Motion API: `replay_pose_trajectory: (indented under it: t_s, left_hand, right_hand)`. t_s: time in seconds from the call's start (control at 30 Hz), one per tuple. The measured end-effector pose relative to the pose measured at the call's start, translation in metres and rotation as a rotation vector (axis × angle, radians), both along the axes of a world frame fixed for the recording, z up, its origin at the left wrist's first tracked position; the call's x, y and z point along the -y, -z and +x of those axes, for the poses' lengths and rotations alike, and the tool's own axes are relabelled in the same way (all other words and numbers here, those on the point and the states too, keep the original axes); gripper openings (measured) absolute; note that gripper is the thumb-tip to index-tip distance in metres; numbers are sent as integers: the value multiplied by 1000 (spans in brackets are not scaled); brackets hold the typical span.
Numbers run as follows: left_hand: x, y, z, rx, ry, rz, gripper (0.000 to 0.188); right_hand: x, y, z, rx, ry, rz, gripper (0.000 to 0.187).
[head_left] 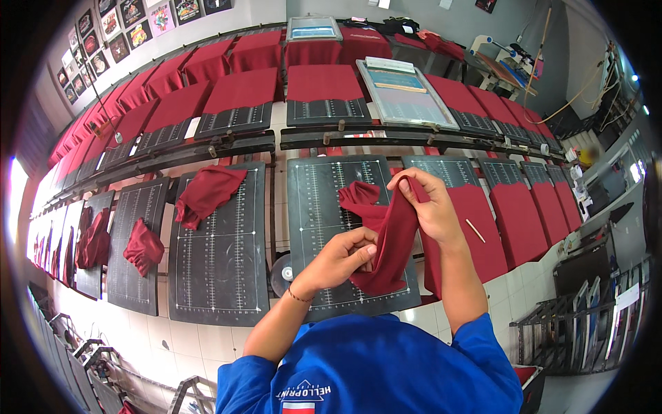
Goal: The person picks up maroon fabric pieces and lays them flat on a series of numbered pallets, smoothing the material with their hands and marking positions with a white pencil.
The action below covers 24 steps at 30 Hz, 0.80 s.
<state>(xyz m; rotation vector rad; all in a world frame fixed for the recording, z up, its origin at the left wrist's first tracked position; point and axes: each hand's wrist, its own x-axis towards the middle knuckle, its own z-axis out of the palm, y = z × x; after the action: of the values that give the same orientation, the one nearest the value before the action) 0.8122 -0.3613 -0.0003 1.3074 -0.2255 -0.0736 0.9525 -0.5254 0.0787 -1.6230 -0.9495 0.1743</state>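
Note:
A dark red piece of fabric [392, 241], perhaps a garment, hangs between my two hands over a black printing board [317, 207] marked with white scales. My right hand [431, 207] pinches its upper edge, raised above the board. Lower and to the left, my left hand [345, 257] has its fingers closed on the near side of the same cloth. A crumpled end [360, 195] of red fabric rests on the board beyond. To the right, red cloth [470, 231] lies flat over the neighbouring board, with a thin pale stick [476, 231] on it.
Bunched red cloths lie on the boards to my left, one of them [210, 193] on the nearest board [221, 276]. Across a dark rail [407, 138] stand more boards covered in red fabric. A framed screen [407, 93] leans over that row. Metal racks [586, 324] stand at the right.

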Motion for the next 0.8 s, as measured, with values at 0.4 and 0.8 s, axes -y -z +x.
replay_pose_trajectory:
  t_s: [0.4,0.8]
  left_hand:
    - [48,7,15,-72,-384,38,17]
    - [71,31,24,-223,-722,-386,9]
  right_hand:
    - [25,8,13,111,166,-19,28]
    - [47,89,-33,-58,431,-59,8]
